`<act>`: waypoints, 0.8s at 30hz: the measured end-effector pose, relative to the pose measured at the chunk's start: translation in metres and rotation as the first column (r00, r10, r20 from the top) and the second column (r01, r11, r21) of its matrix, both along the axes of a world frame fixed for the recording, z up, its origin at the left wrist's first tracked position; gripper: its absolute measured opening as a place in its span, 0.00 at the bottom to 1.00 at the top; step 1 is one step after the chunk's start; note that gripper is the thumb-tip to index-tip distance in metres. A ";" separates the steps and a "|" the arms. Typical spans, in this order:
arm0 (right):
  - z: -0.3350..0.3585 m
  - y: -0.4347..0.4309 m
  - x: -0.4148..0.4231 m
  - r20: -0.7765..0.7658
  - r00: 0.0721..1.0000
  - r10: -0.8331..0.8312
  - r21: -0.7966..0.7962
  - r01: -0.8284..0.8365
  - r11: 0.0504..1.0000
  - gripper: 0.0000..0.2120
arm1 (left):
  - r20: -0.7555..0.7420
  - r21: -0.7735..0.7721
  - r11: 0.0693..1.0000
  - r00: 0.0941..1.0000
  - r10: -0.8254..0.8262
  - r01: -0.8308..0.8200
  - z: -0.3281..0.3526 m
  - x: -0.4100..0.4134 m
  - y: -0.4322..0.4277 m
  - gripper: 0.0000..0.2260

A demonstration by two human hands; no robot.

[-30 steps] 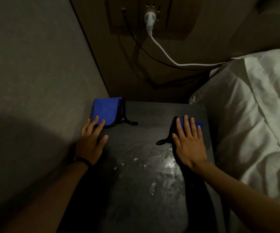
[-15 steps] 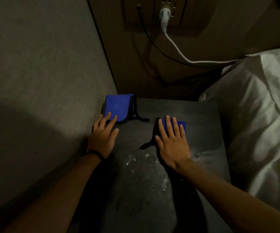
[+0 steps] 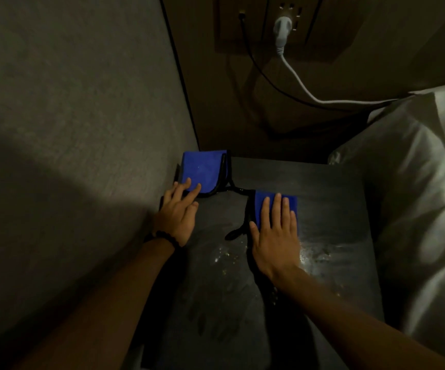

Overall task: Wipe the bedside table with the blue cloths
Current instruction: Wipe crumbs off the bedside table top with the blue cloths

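Note:
The dark bedside table [image 3: 336, 204] fills the middle of the head view. One folded blue cloth [image 3: 202, 169] with black trim lies in the far left corner against the wall. My left hand [image 3: 178, 217] lies flat with fingers apart, its fingertips resting on that cloth's near edge. A second blue cloth [image 3: 292, 205] lies mid-table under my right hand [image 3: 274, 241], which presses flat on it and covers most of it. Shiny wet smears [image 3: 314, 253] show on the tabletop beside and behind my right hand.
A grey wall [image 3: 82, 116] runs tight along the table's left side. White bedding and a pillow [image 3: 416, 196] press against the right edge. Behind the table, a white plug [image 3: 281, 30] and a black cable [image 3: 253, 62] hang from wall sockets.
My right hand has slid its cloth leftward from near the table's right edge to the middle. My left hand has crept forward onto the near edge of the corner cloth, which stayed put.

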State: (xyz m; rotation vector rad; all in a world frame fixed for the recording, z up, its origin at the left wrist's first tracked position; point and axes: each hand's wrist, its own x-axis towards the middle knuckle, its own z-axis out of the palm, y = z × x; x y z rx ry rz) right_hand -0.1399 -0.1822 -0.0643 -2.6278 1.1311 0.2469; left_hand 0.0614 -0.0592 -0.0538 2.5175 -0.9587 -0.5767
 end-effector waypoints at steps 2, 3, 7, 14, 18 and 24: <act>0.004 0.004 0.006 -0.006 0.998 0.058 0.023 -0.058 0.998 0.37 | -0.006 -0.007 1.000 1.000 -0.001 0.001 0.001 0.001 0.000 0.25; 0.005 0.007 0.009 -0.007 0.997 0.077 0.034 -0.077 0.996 0.37 | -0.012 -0.001 1.000 1.000 -0.004 0.004 0.001 0.002 0.000 0.24; 0.005 0.018 0.022 -0.002 0.995 0.102 0.050 -0.102 0.994 0.36 | 0.007 0.025 1.000 1.000 -0.015 0.015 -0.001 0.003 0.000 0.22; 0.009 0.033 0.038 0.012 0.985 0.171 0.068 -0.171 0.983 0.37 | 0.014 0.015 1.000 1.000 0.010 -0.010 0.001 0.000 -0.002 0.21; 0.008 0.042 0.048 0.019 0.978 0.206 0.065 -0.207 0.976 0.37 | -0.007 0.007 1.000 1.000 0.010 -0.010 0.005 0.001 -0.002 0.25; 0.005 0.055 0.063 0.017 0.965 0.260 0.050 -0.260 0.964 0.36 | 0.018 0.008 1.000 1.000 0.023 -0.023 0.005 -0.001 -0.004 0.26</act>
